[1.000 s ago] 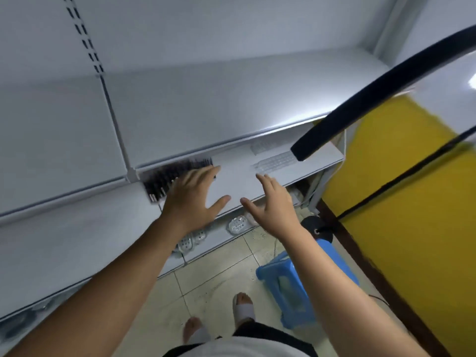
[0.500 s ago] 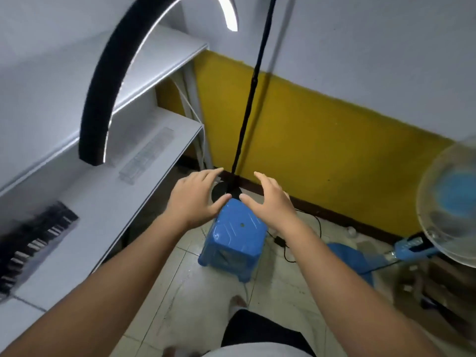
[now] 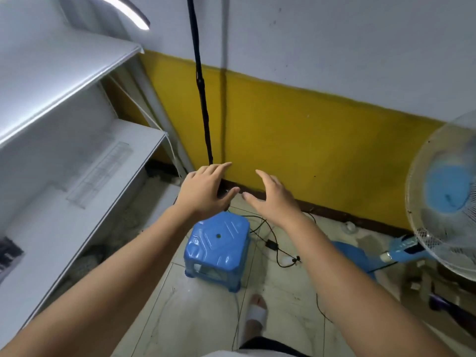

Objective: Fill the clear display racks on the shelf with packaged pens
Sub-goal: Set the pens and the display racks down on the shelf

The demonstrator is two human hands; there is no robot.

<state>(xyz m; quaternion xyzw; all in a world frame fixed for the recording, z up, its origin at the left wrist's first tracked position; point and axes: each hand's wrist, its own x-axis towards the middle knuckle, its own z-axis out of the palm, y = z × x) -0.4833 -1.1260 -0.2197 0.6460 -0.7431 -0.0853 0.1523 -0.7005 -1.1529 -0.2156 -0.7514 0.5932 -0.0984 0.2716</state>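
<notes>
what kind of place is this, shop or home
Probably a small shop or stockroom: white retail shelving holding a clear display rack, plus a blue plastic stool and a standing fan on tiled floor.

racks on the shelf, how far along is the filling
Done: dark pens sit in the left rack, which is mostly cut off by the frame edge. In hand: nothing. The left hand and right hand are open and empty above the stool, away from the shelf. Left: the clear rack farther along looks empty, so it needs filling.
</notes>
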